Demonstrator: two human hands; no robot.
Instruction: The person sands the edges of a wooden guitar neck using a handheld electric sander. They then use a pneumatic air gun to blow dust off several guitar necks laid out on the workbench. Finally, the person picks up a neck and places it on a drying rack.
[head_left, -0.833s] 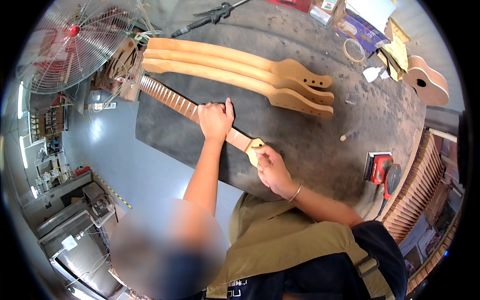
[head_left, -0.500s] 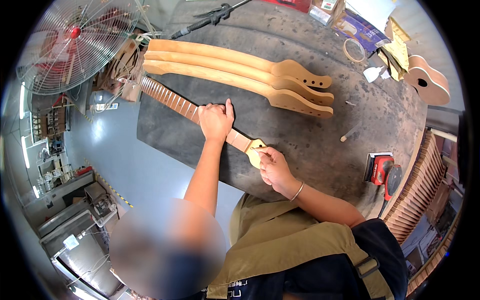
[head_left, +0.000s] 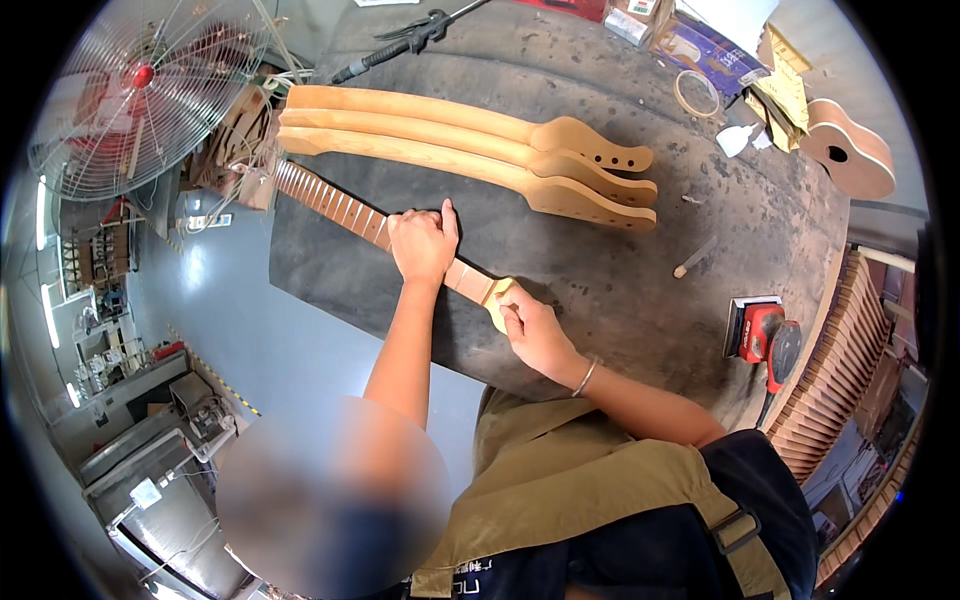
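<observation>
A guitar neck (head_left: 338, 208) with a fretted brown fingerboard lies face up, slanting across the dark worktable. My left hand (head_left: 424, 246) is closed round its middle, thumb stretched out, and presses it to the table. At the neck's pale headstock (head_left: 497, 308), my right hand (head_left: 540, 336) is closed, fingers curled over the face. Whatever those fingers pinch, if anything, is hidden. Just beyond, three more necks (head_left: 420, 140) of light wood lie side by side, backs up, their headstocks to the right.
A red sander (head_left: 762, 330) stands at the table's right. A short stick-like tool (head_left: 695, 258) lies nearer the middle. Far off are an air blow gun (head_left: 415, 40), a tape roll (head_left: 697, 94) and a white bottle (head_left: 735, 140). A guitar body (head_left: 850, 150) sits far right; a fan (head_left: 145, 80) far left.
My right hand has turned and curled further over the headstock, covering more of its face. My left hand keeps its hold. The whole view has shifted slightly.
</observation>
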